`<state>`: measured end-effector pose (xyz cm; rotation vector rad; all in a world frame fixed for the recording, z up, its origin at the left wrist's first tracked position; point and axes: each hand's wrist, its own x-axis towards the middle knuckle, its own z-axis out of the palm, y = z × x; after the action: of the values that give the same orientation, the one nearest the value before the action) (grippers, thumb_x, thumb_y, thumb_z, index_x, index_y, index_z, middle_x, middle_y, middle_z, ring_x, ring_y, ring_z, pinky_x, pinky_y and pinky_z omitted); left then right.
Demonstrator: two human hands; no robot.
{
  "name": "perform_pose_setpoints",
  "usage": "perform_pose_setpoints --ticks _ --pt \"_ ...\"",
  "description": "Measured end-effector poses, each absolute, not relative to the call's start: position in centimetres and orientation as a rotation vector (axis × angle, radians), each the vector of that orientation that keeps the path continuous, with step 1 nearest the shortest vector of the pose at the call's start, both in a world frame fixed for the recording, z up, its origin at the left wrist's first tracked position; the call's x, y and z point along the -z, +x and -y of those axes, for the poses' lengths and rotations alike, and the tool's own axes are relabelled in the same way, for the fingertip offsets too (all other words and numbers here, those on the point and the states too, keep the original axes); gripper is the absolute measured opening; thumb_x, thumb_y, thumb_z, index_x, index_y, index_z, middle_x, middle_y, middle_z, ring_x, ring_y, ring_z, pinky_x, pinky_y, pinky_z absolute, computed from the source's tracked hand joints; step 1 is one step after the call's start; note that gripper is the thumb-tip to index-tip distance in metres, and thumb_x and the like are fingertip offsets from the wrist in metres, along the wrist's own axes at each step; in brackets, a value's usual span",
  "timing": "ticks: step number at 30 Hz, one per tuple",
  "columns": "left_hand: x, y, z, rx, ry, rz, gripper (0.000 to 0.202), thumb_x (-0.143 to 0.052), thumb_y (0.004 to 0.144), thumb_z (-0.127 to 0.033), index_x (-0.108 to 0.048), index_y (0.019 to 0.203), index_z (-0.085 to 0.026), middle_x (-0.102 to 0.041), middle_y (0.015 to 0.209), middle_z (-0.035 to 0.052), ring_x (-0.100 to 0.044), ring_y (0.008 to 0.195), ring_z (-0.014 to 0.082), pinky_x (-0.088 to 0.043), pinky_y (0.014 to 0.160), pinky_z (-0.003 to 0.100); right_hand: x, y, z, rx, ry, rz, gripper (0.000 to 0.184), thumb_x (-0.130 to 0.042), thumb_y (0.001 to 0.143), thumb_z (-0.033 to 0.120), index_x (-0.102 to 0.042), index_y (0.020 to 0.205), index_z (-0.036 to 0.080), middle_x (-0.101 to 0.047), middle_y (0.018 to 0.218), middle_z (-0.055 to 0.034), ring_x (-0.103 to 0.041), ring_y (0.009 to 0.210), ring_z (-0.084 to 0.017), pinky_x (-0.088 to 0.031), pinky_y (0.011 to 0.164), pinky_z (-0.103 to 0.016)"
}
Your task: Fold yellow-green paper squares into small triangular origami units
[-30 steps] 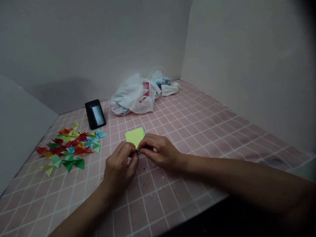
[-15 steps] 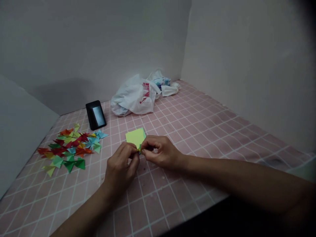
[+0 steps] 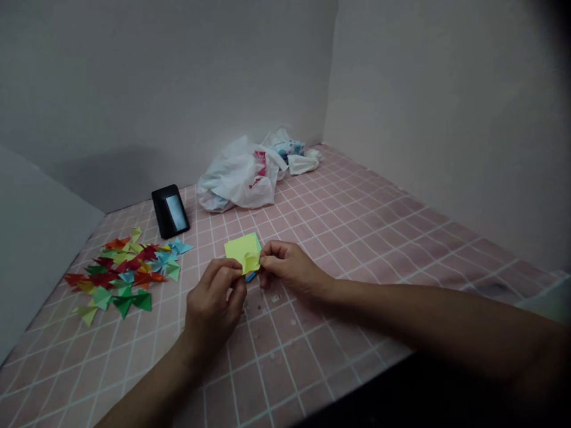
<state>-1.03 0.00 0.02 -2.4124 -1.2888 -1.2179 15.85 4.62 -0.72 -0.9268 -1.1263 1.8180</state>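
Pink tiling with white grid lines covers the tabletop (image 3: 357, 238), which sits boxed in by plain grey walls at the back and on both sides. Near the middle of it lies a small stack of paper squares (image 3: 241, 246), yellow-green on top with a sliver of blue showing at its near edge. Both of the person's hands meet at the near corner of that stack. The right hand (image 3: 288, 267) has thumb and forefinger pinched on the top sheet (image 3: 251, 261), whose near corner is curled up off the stack. The left hand (image 3: 214, 306) rests just below, fingers curled inward with their tips right at the stack's near edge; I cannot tell whether it grips anything or only touches the paper. Off to the left, well apart from the hands, a loose pile of folded paper pieces (image 3: 125, 270) in red, green, orange, blue and yellow is spread on the tiles. Behind that pile a black phone (image 3: 170, 211) stands tilted back. Further back, towards the corner, slumps a crumpled white plastic bag (image 3: 238, 175), with a smaller bundle (image 3: 292, 151) of white and blue just beside it.
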Motion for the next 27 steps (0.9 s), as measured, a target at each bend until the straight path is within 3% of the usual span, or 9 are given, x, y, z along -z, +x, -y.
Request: perform_pose_setpoints --ticks 4,9,17,22,27 --pt "-0.02 -0.93 0.06 0.987 -2.448 1.273 0.017 -0.055 0.090 -0.004 -0.052 0.084 -0.020 -0.063 0.086 0.0034 -0.066 0.077 0.0153 -0.053 0.064 0.025 0.88 15.85 -4.71 -1.710 -0.931 1.284 0.014 -0.053 0.078 0.005 -0.052 0.080 0.019 -0.058 0.053 0.0055 -0.056 0.046 -0.010 -0.043 0.048 -0.021" --pt "-0.11 -0.68 0.17 0.926 -2.449 1.290 0.018 -0.054 0.091 -0.005 -0.049 0.084 -0.021 -0.062 0.086 0.0030 -0.065 0.076 0.0157 -0.053 0.063 0.025 1.20 15.97 -4.46 -1.585 -0.824 1.424 0.018 -0.058 0.074 0.007 -0.051 0.085 0.019 -0.055 0.069 0.0058 -0.055 0.054 -0.008 -0.042 0.050 -0.021" --pt "-0.05 -0.71 0.16 0.977 -2.483 1.266 0.019 -0.054 0.089 -0.002 -0.051 0.086 -0.020 -0.063 0.088 0.0028 -0.065 0.079 0.0150 -0.054 0.068 0.025 0.72 16.40 -4.17 -1.434 -0.772 1.584 0.007 -0.059 0.083 0.018 -0.052 0.082 0.018 -0.054 0.073 0.0026 -0.052 0.064 -0.011 -0.043 0.058 -0.025" --pt "-0.27 -0.64 0.23 1.127 -2.485 1.365 0.017 -0.058 0.088 -0.003 -0.054 0.084 -0.019 -0.063 0.088 0.0029 -0.066 0.079 0.0152 -0.055 0.068 0.026 0.88 16.63 -4.20 -1.428 -0.719 1.611 0.016 -0.065 0.086 0.029 -0.055 0.084 0.018 -0.054 0.072 0.0029 -0.051 0.064 -0.011 -0.041 0.058 -0.024" --pt "-0.33 -0.65 0.21 1.267 -2.472 1.449 0.018 -0.059 0.086 -0.002 -0.056 0.083 -0.019 -0.063 0.089 0.0023 -0.066 0.078 0.0135 -0.055 0.062 0.023 0.88 16.76 -4.52 -1.309 -0.664 1.714 0.007 -0.065 0.085 0.021 -0.060 0.083 0.017 -0.059 0.076 0.0013 -0.052 0.069 -0.011 -0.042 0.065 -0.025"
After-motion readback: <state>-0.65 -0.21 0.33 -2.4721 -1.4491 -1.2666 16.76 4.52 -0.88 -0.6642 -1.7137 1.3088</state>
